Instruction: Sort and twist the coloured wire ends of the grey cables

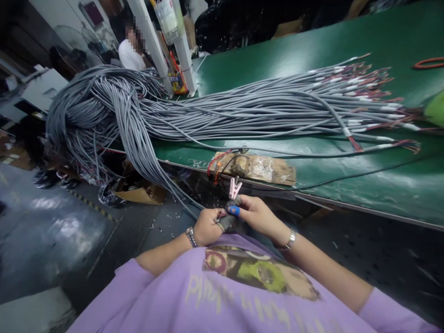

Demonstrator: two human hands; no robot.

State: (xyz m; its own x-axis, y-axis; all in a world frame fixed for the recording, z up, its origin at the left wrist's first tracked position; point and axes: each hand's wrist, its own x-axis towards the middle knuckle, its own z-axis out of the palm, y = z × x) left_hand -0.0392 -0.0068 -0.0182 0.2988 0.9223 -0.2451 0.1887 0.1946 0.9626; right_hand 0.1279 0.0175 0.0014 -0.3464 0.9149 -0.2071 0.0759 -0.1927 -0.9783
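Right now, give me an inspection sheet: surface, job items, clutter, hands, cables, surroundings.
Surface: glossy green bench top.
Job's things: long grey sheathed cables, some hanging over the front edge; pink plastic clothes-peg just beyond the right hand.
Clutter: worn wooden board with red and black wires; orange loop, far right.
Hands: left hand appears closed on grey cables; right fingertips bunched, contents unclear.
Cables: reddish wire ends exposed at right; thin black cable crosses the front.
Surroundings: person in white top beyond; brown cardboard box on the floor.

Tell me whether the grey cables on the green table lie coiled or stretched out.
Stretched out: the grey cables run side by side along the green table; at picture left they bend and droop.
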